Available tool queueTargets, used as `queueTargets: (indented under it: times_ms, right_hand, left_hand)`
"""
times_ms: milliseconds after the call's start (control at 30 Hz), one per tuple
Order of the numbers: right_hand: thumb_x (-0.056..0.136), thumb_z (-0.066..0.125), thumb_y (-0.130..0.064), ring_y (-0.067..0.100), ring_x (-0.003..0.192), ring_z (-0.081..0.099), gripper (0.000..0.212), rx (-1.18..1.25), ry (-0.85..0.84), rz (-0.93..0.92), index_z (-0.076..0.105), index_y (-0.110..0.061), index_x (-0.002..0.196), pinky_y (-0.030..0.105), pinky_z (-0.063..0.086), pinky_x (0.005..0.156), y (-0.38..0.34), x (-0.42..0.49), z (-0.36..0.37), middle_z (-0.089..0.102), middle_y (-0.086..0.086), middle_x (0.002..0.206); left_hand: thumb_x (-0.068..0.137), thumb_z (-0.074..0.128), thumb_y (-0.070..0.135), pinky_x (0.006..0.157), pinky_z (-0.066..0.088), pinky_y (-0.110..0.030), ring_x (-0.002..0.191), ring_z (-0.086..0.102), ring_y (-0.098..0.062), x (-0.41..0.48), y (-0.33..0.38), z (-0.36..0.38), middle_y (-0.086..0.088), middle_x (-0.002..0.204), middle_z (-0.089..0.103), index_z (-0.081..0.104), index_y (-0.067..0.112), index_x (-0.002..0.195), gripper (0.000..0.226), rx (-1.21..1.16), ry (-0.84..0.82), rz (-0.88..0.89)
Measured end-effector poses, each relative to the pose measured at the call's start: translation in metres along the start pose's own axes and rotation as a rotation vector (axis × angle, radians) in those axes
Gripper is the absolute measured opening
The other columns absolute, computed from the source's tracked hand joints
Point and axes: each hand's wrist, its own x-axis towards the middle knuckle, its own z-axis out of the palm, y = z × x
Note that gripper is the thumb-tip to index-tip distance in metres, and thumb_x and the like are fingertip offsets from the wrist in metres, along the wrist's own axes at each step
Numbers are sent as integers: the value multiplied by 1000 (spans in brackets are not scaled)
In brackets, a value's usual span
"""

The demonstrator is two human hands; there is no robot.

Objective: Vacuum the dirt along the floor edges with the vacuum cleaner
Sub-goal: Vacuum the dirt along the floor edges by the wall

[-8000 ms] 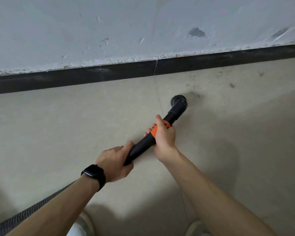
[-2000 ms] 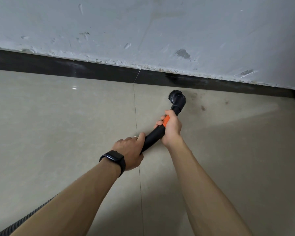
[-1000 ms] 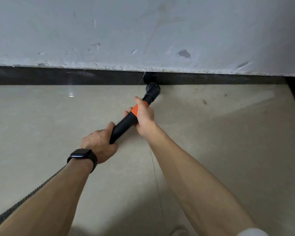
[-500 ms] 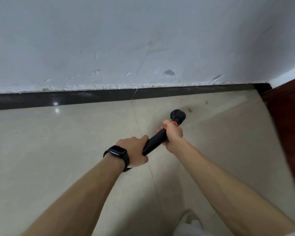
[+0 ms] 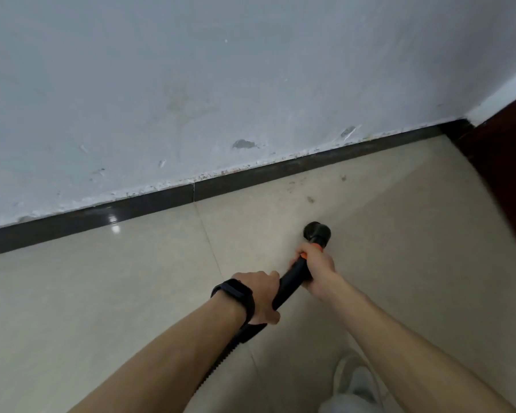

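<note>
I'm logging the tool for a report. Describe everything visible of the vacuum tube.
The vacuum tube is a rigid black pipe, plastic by its look, with an orange band near the front. It ends in a round black nozzle at the beige floor, short of the dark baseboard. A ribbed black hose trails from its rear. The right hand grips it at the band, the left hand farther back. It slants forward and rightward.

Scuffed pale grey wall (image 5: 191,84), dark skirting strip (image 5: 149,201), glossy beige floor tiles (image 5: 102,287), reddish-brown wood (image 5: 507,156) at right
</note>
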Motion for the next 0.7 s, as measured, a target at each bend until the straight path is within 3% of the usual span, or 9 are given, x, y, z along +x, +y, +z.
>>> queueTargets:
  times_ms: [133, 300, 433, 567, 700]
  right_hand:
    - [80, 67, -5, 21, 49, 65, 13, -8, -85, 10, 57, -9, 87, 38, 56, 64, -3, 12, 13, 61, 4, 56]
    - [82, 68, -7, 21, 53, 69, 14, -21, -190, -19, 59, -7, 93, 44, 62, 74, -4, 22, 38, 64, 5, 67]
    - [81, 67, -6, 21, 52, 69, 20, -14, -271, -10, 58, -6, 99, 36, 61, 63, -8, 23, 53, 64, 8, 72]
    - [82, 64, -4, 22, 48, 64, 13, -10, -344, 11, 56, -5, 92, 33, 57, 56, -18, 25, 67, 60, 4, 59]
    - [80, 61, -1, 24, 43, 58, 13, 6, -383, 10, 50, -6, 86, 33, 55, 54, -26, 22, 88, 55, 9, 64]
  left_hand:
    - [79, 68, 53, 51, 38, -31, 59, 49, -16, 3, 1, -3, 5, 75, 47, 35, 23, 99, 49, 24, -24, -92]
    - [78, 68, 54, 53, 36, -32, 64, 52, -21, 0, -11, -10, 6, 74, 45, 34, 24, 97, 49, 47, 6, -213]
    - [78, 67, 55, 56, 38, -32, 67, 53, -23, -4, -15, -18, 7, 74, 46, 35, 24, 98, 49, 46, 10, -288]
    - [78, 67, 54, 54, 39, -31, 64, 54, -18, -3, -15, -21, 7, 75, 50, 34, 25, 97, 47, 15, 38, -350]
    - [80, 65, 53, 52, 36, -30, 62, 52, -14, -5, -24, -21, 9, 74, 50, 33, 28, 98, 45, -19, 85, -436]
